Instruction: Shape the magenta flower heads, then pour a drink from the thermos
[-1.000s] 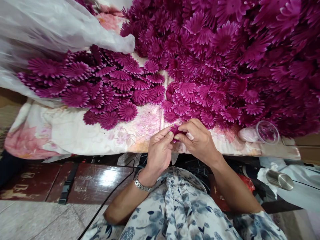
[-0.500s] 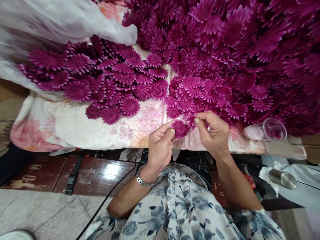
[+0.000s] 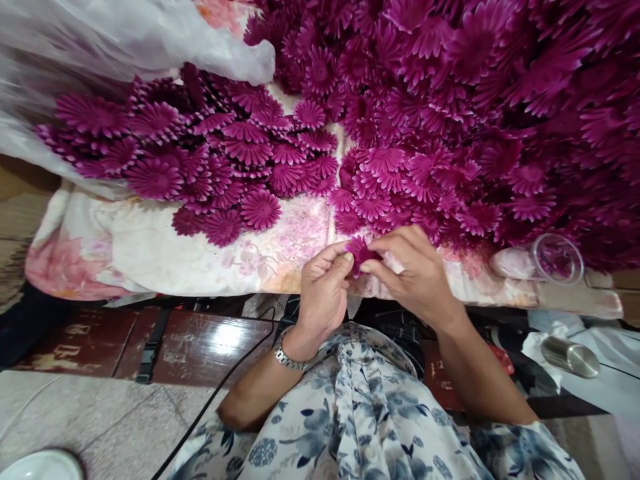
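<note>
My left hand (image 3: pixel 323 293), with a metal watch on its wrist, and my right hand (image 3: pixel 415 273) meet over the front edge of a cloth-covered table. Together they pinch one magenta fabric flower (image 3: pixel 361 252), fingertips pressed on it from both sides. Just beyond my hands lies a big heap of the same magenta flowers (image 3: pixel 450 113). A flatter spread of flowers (image 3: pixel 200 153) lies to the left on the floral cloth (image 3: pixel 125 253).
A clear plastic bag (image 3: pixel 100 47) covers the back left. A clear plastic cup (image 3: pixel 555 257) lies at the right edge of the cloth, a metal cylinder (image 3: pixel 570 357) below it. A black cable (image 3: pixel 220 387) runs across the dark wooden bench. A white dish (image 3: pixel 40 467) shows bottom left.
My right hand reached out to the heap half a second ago and has come back to the left hand. Both now pinch the flower together again.
</note>
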Demonstrator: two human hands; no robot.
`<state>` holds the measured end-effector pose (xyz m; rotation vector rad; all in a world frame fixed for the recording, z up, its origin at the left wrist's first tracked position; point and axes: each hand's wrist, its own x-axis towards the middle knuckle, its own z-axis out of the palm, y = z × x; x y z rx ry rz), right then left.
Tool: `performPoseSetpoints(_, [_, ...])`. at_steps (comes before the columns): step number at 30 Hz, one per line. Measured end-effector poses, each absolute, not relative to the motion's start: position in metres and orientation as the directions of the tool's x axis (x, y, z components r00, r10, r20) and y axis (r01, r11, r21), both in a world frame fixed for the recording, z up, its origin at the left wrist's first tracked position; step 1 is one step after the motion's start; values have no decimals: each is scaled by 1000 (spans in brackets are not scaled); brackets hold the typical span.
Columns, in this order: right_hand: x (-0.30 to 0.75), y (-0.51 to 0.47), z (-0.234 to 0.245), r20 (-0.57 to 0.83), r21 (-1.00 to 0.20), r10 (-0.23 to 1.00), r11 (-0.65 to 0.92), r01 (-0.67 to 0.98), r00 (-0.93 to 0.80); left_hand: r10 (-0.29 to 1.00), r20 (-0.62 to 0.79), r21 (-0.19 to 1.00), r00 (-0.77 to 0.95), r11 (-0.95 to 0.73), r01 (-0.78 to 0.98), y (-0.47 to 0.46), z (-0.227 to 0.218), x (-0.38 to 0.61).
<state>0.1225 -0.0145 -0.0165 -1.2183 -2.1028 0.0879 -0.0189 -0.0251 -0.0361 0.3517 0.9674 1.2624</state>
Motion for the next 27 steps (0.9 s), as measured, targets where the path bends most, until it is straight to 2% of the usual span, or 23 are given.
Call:
performPoseSetpoints(4, [111,-19,-27,459,-514,837,524,679,-299,914,-405,730,-14,314,-607,-27,-37,-18])
performPoseSetpoints(8, [114,-19,-26,453,-553,851,501,665,-265,918,-395,742,-32,298,-601,-28,-39,-18])
performPoseSetpoints(13, [111,-24,-24,485,-541,844,496,679,-230,918,-393,752,-44,293,-590,-27,-40,-19])
performPoseSetpoints(18, [121,-22,-19,516,-560,851,419,715,-95,918,-396,743,-26,303,-596,-26,-38,-22])
performPoseSetpoints(24, [149,-8,-11,665,-420,741,275,865,87,913,-407,724,-8,318,-613,-26,-36,-26])
performPoseSetpoints(25, [150,-8,-10,653,-445,752,282,850,93,912,-410,722,-8,319,-615,-25,-35,-26])
performPoseSetpoints(27, [147,-12,-10,554,-579,830,329,746,64,912,-410,722,-19,312,-617,-24,-35,-26])
